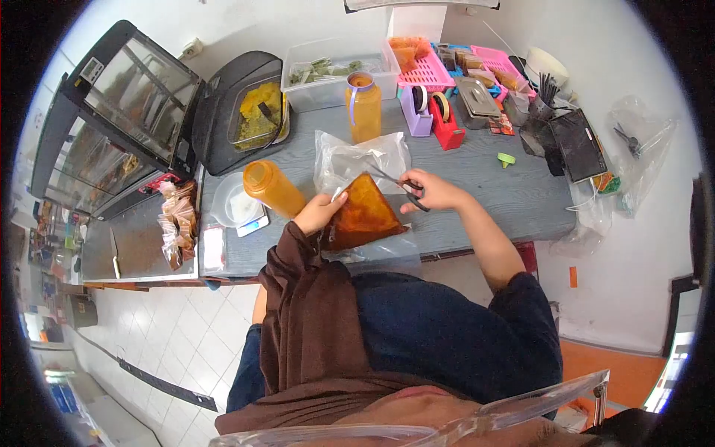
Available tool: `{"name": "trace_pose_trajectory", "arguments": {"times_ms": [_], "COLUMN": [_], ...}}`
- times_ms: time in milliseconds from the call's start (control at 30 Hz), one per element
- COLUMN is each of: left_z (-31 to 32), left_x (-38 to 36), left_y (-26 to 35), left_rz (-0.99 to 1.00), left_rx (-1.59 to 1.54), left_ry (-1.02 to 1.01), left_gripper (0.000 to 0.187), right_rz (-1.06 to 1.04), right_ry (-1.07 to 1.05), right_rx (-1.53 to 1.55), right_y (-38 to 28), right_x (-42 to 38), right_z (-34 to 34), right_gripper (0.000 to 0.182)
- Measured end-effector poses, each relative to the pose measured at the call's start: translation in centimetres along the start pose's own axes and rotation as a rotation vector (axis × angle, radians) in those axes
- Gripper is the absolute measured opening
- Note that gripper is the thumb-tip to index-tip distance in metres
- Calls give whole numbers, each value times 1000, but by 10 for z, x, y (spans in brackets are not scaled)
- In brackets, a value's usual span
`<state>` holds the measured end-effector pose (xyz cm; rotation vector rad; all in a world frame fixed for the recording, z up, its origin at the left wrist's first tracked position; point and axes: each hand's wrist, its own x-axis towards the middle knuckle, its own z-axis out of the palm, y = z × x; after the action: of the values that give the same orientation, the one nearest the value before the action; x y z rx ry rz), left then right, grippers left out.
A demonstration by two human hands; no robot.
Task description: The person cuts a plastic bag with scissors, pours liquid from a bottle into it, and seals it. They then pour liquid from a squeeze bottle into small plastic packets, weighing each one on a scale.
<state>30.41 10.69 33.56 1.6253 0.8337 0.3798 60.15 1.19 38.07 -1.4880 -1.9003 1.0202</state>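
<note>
Scissors, gripped in the right hand, meet the sauce-filled triangular bag pinched by the left hand beside the orange bottle; apparently uncut.

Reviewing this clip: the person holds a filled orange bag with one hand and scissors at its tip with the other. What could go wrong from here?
1. The scissors in the right hand sit close to the left hand steadying the orange bag; a slip might nick fingers.
2. A wide cut may let the filling spill onto the grey table.
3. The lying orange bottle beside the left elbow could be knocked and roll.
</note>
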Motion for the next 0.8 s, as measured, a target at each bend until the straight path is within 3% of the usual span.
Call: {"name": "trace_pose_trajectory", "arguments": {"times_ms": [67,467,600,700,800], "left_z": [1,-1,-7,2,6], "left_x": [0,0,14,18,15], "left_y": [0,17,-1,-12,-11], "left_rz": [16,-73,-169,-56,-79], "left_rx": [-42,-99,17,29,-53], "left_ry": [-19,-32,-86,20,-1], "left_gripper": [55,48,47,51,52], "right_rz": [53,166,62,93,181], "right_ry": [-98,-95,-54,-25,23], "right_rx": [72,246,277,287,291], "right_y": [5,19,13,11,9], "right_x": [16,38,40,39,35], "right_z": [0,11,21,26,26], "right_gripper": [64,44,42,39,35]}}
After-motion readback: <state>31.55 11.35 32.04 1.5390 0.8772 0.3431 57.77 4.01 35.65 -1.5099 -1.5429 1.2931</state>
